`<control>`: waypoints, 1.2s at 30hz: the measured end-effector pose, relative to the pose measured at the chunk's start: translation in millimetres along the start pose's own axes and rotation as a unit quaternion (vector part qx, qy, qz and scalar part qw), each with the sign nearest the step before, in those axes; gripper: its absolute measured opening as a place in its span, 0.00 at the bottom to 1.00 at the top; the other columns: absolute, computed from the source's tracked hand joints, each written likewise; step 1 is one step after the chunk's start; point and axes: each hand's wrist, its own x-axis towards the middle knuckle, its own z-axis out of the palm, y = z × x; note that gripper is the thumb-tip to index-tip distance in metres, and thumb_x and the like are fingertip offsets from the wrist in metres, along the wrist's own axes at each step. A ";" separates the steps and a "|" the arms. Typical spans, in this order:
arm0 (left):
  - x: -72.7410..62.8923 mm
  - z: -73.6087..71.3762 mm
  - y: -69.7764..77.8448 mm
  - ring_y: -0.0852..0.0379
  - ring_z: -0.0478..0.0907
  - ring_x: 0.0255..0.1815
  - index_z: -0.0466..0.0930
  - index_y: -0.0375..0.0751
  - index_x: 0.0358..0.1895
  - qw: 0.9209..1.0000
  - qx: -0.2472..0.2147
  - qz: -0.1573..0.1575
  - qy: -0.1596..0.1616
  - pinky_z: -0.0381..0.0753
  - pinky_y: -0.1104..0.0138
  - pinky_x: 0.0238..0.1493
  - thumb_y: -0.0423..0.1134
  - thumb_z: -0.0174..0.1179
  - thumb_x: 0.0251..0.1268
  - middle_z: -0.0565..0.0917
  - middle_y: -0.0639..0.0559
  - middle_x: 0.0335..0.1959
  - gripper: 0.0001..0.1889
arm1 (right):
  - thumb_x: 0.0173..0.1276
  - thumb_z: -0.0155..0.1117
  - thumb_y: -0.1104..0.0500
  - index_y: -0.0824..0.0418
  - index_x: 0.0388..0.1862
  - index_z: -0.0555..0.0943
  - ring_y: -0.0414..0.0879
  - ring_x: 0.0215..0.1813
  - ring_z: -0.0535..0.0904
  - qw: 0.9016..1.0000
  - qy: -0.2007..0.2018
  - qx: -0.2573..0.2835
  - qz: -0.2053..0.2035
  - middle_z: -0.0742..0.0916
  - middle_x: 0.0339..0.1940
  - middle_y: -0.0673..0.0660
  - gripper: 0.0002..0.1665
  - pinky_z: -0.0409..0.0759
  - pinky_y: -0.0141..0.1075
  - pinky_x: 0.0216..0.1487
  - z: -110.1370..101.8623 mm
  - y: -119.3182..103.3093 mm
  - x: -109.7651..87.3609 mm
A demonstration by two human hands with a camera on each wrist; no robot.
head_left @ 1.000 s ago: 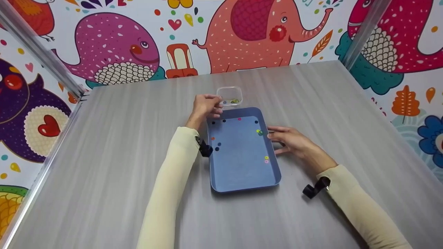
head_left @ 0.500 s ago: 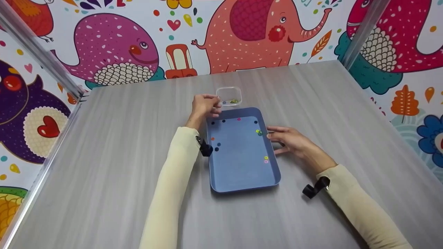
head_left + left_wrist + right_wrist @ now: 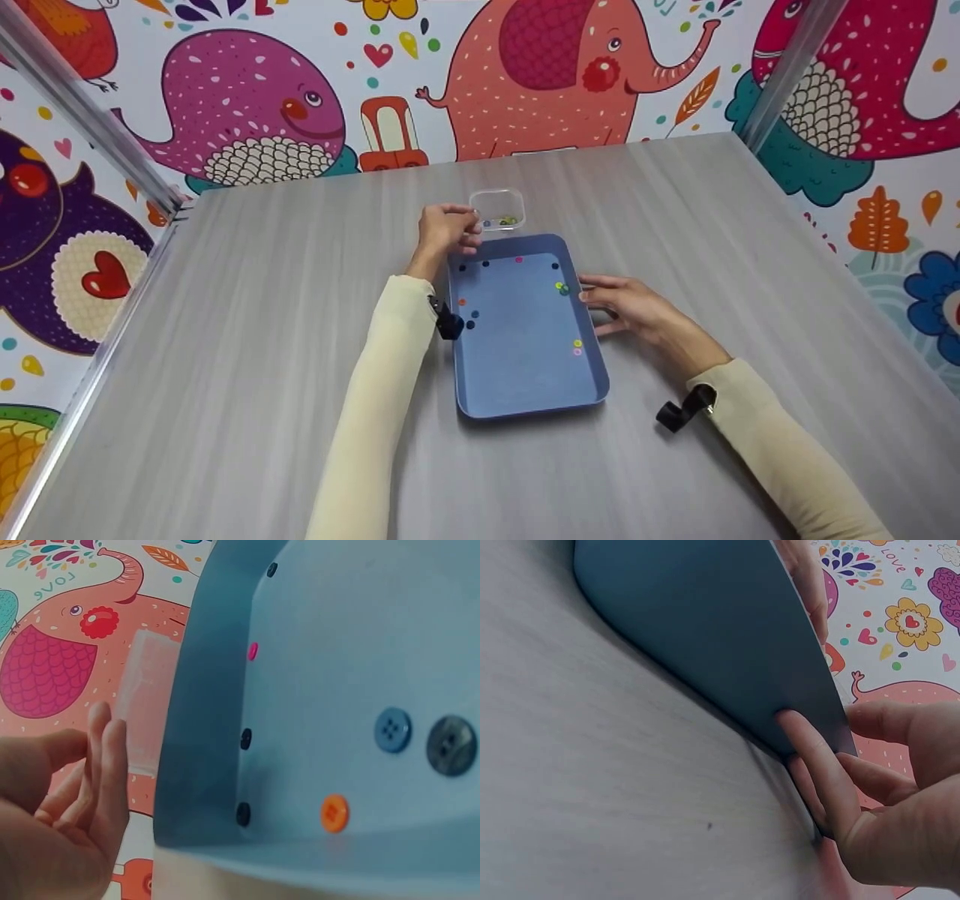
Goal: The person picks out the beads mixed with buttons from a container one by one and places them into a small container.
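Note:
Beside a small clear plastic container (image 3: 499, 208), my left hand (image 3: 448, 229) hovers over the far left corner of a blue tray (image 3: 525, 375). Its thumb and forefinger come close together at the container's left rim. I cannot tell whether something small is between them. My right hand (image 3: 634, 306) touches the tray's right side with fairly straight fingers; in the right wrist view the fingertips (image 3: 786, 718) lie against the outer wall and rim. Several buttons lie scattered in the tray, among them an orange button (image 3: 334, 813), a blue button (image 3: 393, 730) and a pink button (image 3: 253, 652).
A few yellow and bluish buttons (image 3: 508, 220) lie in the clear container. The tray and container stand on a grey wood-grain table (image 3: 262, 360). Walls printed with cartoon animals (image 3: 547, 82) and metal corner posts (image 3: 795, 75) enclose the back and sides.

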 end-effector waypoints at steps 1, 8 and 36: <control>0.1 0.1 -0.1 0.61 0.82 0.20 0.83 0.36 0.53 1.000 0.000 0.000 0.000 0.88 0.69 0.26 0.37 0.61 0.72 0.85 0.48 0.30 0.12 | 0.72 0.62 0.57 0.59 0.77 0.65 0.44 0.61 0.81 1.000 0.000 0.000 -0.001 0.80 0.68 0.60 0.37 0.89 0.45 0.53 -0.1 0.0 0.0; 0.1 0.5 -1.8 0.62 0.82 0.19 0.81 0.33 0.57 1.000 -0.003 0.010 -0.004 0.87 0.71 0.23 0.35 0.60 0.72 0.84 0.49 0.28 0.15 | 0.72 0.63 0.56 0.59 0.78 0.63 0.46 0.64 0.79 1.000 -0.013 0.010 -0.002 0.79 0.69 0.61 0.38 0.89 0.43 0.53 -1.6 -0.3 -0.1; -15.0 13.1 -2.3 0.60 0.85 0.22 0.84 0.37 0.53 0.996 0.013 0.014 -0.092 0.88 0.69 0.27 0.41 0.60 0.73 0.87 0.47 0.33 0.14 | 0.72 0.63 0.56 0.59 0.78 0.63 0.50 0.69 0.75 1.000 -0.008 0.011 0.005 0.76 0.72 0.63 0.39 0.89 0.43 0.53 -0.4 0.5 0.3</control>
